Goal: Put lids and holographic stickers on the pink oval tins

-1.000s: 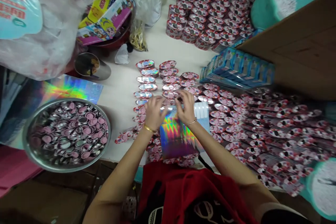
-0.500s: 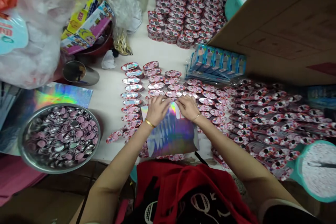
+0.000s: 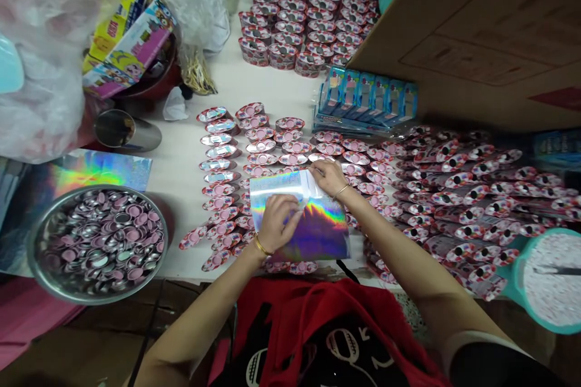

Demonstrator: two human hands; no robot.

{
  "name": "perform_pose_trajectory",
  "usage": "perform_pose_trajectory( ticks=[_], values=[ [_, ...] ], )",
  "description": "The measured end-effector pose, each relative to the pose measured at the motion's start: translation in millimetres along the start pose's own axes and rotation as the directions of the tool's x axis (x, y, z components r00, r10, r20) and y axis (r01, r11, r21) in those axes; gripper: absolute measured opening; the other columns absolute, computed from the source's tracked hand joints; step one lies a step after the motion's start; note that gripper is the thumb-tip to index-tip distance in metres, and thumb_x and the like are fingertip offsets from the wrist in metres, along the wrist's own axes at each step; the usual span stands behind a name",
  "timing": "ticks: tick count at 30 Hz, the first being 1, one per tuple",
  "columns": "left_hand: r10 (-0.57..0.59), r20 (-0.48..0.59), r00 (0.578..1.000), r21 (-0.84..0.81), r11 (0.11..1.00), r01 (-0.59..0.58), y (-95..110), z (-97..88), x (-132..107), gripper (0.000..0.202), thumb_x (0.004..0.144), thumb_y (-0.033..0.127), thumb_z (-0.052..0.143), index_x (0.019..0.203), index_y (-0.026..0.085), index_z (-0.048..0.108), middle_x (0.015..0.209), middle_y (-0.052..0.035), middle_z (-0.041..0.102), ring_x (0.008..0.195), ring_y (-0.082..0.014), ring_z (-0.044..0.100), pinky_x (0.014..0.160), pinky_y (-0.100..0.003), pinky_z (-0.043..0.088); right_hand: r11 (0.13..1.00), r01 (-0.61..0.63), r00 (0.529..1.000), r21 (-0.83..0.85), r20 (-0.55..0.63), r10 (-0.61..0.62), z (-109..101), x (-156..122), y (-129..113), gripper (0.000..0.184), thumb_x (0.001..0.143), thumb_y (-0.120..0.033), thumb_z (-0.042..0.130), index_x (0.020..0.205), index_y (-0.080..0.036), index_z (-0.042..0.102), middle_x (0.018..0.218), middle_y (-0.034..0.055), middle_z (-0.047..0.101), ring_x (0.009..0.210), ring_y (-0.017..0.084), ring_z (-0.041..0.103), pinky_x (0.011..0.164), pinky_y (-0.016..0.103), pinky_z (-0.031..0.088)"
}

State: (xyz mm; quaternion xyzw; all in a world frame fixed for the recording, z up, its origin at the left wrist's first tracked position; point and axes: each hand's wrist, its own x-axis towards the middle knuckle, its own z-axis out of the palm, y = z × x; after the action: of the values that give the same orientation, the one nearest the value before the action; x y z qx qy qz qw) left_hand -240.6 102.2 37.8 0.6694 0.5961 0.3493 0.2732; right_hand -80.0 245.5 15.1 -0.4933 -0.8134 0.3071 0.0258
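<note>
A holographic foil pouch (image 3: 302, 217) lies on the white table, on top of some of the pink-and-silver oval pieces (image 3: 261, 157) set out in rows. My left hand (image 3: 276, 224) is pressed onto the pouch's middle, fingers curled against the foil. At its upper edge, my right hand (image 3: 327, 176) pinches the foil beside a white piece (image 3: 308, 184) sticking out there. I cannot tell what the white piece is.
A steel bowl (image 3: 45, 254) of pink-backed round discs stands at left on a holographic sheet (image 3: 104, 172). Blue carded packs (image 3: 365, 100) sit by a cardboard box (image 3: 463, 30). Stacked pink pieces (image 3: 281, 18) and plastic bags (image 3: 40, 60) crowd the far side.
My left hand has slid from the pouch's top edge down onto its middle. The pouch now lies further left in view, and the whole scene has shifted left with my head.
</note>
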Motion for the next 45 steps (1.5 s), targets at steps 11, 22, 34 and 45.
perform_pose_trajectory(
  ticks=[11,22,34,45],
  values=[
    [-0.057,0.121,0.991,0.436,0.900,-0.002,-25,20.7,56,0.050,0.093,0.016,0.034,0.143,0.017,0.041,0.082,-0.0080,0.067,0.081,-0.0210,0.061,0.083,-0.036,0.037,0.999,0.029,1.000,0.022,-0.006,-0.029,-12,-3,-8,0.022,0.091,-0.029,0.050,0.080,-0.020,0.066,0.090,0.0054,0.071,0.090,0.021,0.057,0.077,0.034,0.030],
    [-0.017,0.094,0.995,0.381,0.924,-0.020,-19,35.5,27,0.051,0.095,0.016,0.033,0.146,0.016,0.034,0.101,-0.0128,0.069,0.117,-0.0236,0.055,0.097,-0.040,0.035,0.999,0.040,0.999,-0.019,0.010,-0.040,-6,-8,2,0.027,0.093,-0.033,0.048,0.081,-0.020,0.068,0.090,0.0067,0.071,0.090,0.021,0.057,0.079,0.034,0.029],
    [-0.536,-0.247,0.807,-0.607,0.735,0.302,12,-9.5,12,0.071,0.080,0.034,0.065,0.143,0.026,0.033,0.080,0.0011,0.055,0.073,-0.0118,0.055,0.072,-0.025,0.046,0.993,0.111,0.977,0.030,-0.186,-0.104,-7,-26,-6,0.045,0.094,-0.051,0.038,0.112,-0.019,0.064,0.112,0.0120,0.062,0.109,0.026,0.048,0.098,0.042,0.031],
    [-0.719,-0.352,0.599,-0.723,0.615,0.314,-26,-68.9,-38,0.069,0.072,0.029,0.075,0.133,0.025,0.044,0.078,0.0030,0.055,0.067,-0.0076,0.053,0.066,-0.019,0.044,0.507,-0.117,0.991,0.854,0.071,0.109,84,-40,-118,0.040,0.081,-0.058,0.057,0.068,-0.020,0.053,0.063,-0.0024,0.050,0.061,0.013,0.045,0.063,0.028,0.039]
  ],
)
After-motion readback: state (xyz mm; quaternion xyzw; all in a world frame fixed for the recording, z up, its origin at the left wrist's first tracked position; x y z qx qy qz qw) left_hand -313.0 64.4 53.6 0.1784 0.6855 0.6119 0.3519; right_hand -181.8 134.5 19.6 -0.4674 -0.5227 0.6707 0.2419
